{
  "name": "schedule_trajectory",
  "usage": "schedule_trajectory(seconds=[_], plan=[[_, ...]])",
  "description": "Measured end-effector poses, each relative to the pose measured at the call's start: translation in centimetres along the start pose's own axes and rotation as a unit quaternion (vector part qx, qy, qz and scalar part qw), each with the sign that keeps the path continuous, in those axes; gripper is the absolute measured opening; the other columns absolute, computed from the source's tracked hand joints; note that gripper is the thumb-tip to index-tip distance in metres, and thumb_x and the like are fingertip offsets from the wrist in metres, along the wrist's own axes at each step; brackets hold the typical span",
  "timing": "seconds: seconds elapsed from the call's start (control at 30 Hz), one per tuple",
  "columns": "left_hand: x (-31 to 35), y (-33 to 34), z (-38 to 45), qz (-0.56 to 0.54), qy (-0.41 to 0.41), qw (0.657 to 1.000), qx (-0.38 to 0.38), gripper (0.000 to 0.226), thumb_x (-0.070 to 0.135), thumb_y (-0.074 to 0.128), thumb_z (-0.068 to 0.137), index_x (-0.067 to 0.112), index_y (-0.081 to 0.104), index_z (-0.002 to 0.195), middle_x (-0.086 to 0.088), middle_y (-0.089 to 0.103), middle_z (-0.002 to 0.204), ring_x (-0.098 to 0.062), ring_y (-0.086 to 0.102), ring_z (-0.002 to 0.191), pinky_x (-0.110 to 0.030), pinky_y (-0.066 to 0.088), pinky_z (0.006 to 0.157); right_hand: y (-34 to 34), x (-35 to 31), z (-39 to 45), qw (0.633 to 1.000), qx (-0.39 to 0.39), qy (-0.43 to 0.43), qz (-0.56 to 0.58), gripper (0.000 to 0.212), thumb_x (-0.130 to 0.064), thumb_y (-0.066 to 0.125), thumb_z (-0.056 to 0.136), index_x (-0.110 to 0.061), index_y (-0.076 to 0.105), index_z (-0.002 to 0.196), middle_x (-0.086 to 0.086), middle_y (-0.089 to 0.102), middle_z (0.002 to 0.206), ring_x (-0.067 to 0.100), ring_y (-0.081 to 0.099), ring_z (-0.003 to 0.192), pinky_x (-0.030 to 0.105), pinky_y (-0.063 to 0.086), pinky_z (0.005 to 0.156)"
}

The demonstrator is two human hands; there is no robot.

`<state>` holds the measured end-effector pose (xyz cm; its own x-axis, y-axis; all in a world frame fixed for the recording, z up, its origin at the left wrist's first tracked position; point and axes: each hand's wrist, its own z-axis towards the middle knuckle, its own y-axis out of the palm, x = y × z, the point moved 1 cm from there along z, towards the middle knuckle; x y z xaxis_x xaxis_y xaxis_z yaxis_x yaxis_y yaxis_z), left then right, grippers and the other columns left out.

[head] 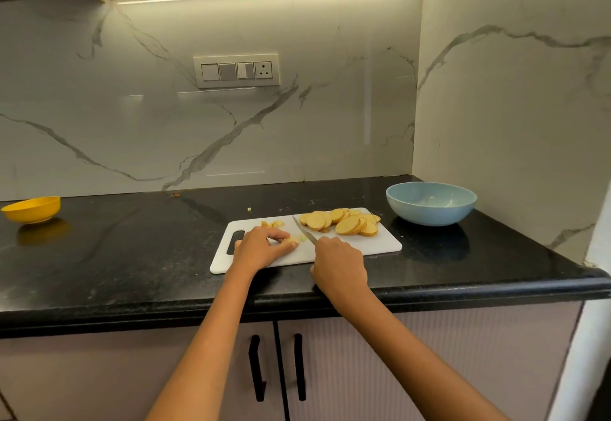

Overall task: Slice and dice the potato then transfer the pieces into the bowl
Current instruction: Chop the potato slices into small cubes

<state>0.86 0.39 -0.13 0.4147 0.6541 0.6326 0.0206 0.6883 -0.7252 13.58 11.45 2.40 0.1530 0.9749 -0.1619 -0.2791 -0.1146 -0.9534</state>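
Both hands are working over the white plastic cutting board [370, 244], a smooth rectangle with rounded corners and a dark slot handle at its left end, lying flat on the glossy black speckled stone bench [132, 255]. The left hand [261, 248] is curling down over a small pale-yellow potato piece [291, 240], its fingers [281, 234] bunched and pinching the piece against the board. The right hand [339, 265] is wrapping round the handle of the knife [304, 231], fingers closed tight; the handle itself is hidden inside the fist, so its material is anyone's guess. The slim grey metal blade is angling up and away to the left, with its edge just beside the pinched piece. A few little diced bits [273, 224] are sitting on the board just beyond the left hand. Over on the board's far right a heap of round potato slices [342, 221] is lying fanned and overlapping, flat yellow discs with tan skin at the rims. Just right of the board, the light blue bowl [431, 202] is standing upright on the bench, smooth, matte and round, near the slices but apart from them. Far off at the left end of the bench a small shiny yellow bowl [32, 209] is sitting well apart. Behind, a white veined marble wall [198, 123] is carrying a switch panel [236, 71].
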Motion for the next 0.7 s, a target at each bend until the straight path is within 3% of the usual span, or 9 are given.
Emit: schedule_trajectory(seconds=[0.13,0.33,0.47,0.7], plan=[[-0.4,-0.1,0.3,-0.036,-0.006,0.999,0.010,0.038,0.040,0.069,0.080,0.024,0.067,0.114,0.004,0.065,0.114,-0.027,0.057,0.103,-0.044,0.043,0.097,0.0,-0.2,-0.4,1.000,0.005,-0.001,0.004,0.024,-0.016,0.046,0.096,-0.007,0.053,0.118,0.010,0.058,0.114,0.023,0.059,0.099,0.028,0.043,0.075],[-0.5,0.0,0.4,-0.027,0.008,0.999,0.020,0.019,0.031,0.070,0.081,0.023,0.072,0.098,0.002,0.069,0.100,-0.025,0.059,0.091,-0.036,0.047,0.083,0.0,-0.5,-0.5,1.000,-0.006,-0.006,0.007,0.024,-0.019,0.046,0.096,-0.009,0.053,0.117,0.009,0.060,0.109,0.022,0.060,0.095,0.029,0.042,0.073],[-0.5,0.0,0.5,-0.020,0.009,1.000,0.019,0.016,0.032,0.070,0.080,0.024,0.073,0.094,0.003,0.069,0.098,-0.021,0.058,0.086,-0.035,0.046,0.080,-0.1,-0.7,-0.6,1.000,0.004,-0.008,0.001,0.026,-0.020,0.046,0.097,-0.008,0.052,0.119,0.009,0.060,0.111,0.022,0.060,0.096,0.028,0.040,0.072],[-0.2,-0.2,0.4,-0.027,0.017,0.999,0.013,0.014,0.028,0.071,0.080,0.021,0.075,0.091,0.004,0.069,0.090,-0.026,0.058,0.084,-0.030,0.041,0.071,0.2,-2.2,0.4,0.999,0.017,-0.023,-0.034,0.028,-0.013,0.042,0.099,-0.010,0.049,0.125,0.009,0.056,0.120,0.024,0.057,0.106,0.029,0.041,0.080]])
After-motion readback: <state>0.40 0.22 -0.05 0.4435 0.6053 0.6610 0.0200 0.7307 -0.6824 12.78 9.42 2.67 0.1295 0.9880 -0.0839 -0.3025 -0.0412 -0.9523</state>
